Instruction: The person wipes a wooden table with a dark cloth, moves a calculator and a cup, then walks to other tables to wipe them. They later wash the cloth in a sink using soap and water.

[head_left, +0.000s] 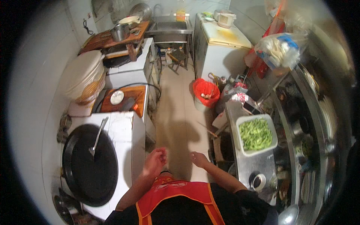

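My left hand (155, 162) is blurred and hangs in the air over the floor, right of the white tiled counter (122, 146); its fingers look curled, and no object shows in it. My right hand (199, 159) hangs a short way to its right, its fingers bent; nothing shows in it either. On the tiled counter, left of both hands, lies a large black flat pan (98, 180) with a metal spatula (97, 137) resting in it. To the right, a white plastic tub (240, 150) of chopped green vegetables (255, 134) stands on a steel table (244, 166).
A phone (251, 108) and a small bowl of dark liquid (258, 182) are on the steel table. A bin with a red liner (206, 91) stands ahead on the right. Further back are a wooden board (137, 97), a folding stool (179, 57), a chest freezer (227, 33) and a sink (171, 26).
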The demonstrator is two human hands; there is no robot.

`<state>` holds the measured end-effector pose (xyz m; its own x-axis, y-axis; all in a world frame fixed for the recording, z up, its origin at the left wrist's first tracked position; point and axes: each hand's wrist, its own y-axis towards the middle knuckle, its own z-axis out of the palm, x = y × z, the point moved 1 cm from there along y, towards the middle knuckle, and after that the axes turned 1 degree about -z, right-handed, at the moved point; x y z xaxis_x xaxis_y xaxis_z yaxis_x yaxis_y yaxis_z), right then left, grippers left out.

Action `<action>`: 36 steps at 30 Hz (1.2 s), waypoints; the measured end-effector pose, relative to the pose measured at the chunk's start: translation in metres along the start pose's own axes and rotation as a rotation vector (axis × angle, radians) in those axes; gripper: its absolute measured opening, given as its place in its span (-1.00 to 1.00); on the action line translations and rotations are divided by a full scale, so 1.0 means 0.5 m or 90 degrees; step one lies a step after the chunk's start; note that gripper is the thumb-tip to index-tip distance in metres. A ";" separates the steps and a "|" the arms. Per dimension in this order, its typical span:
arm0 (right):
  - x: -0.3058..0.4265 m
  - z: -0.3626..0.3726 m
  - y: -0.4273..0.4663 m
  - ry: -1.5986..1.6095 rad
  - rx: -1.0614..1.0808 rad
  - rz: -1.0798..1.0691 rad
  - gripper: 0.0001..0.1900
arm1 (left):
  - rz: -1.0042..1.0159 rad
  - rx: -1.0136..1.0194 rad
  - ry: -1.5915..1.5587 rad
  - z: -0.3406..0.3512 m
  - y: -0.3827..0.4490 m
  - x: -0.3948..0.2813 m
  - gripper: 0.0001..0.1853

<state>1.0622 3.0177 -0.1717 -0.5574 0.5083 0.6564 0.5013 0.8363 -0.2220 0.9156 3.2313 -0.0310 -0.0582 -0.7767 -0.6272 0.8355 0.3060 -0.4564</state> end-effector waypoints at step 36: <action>-0.442 -0.935 1.644 0.391 -0.103 0.138 -0.62 | -0.066 -0.118 -0.258 0.301 1.686 -0.739 -0.44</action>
<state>1.9067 3.4966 -0.1623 0.0211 0.4123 0.9108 0.6794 0.6624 -0.3157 1.7236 3.6930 -0.0889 0.1125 -0.9498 -0.2920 0.7224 0.2800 -0.6323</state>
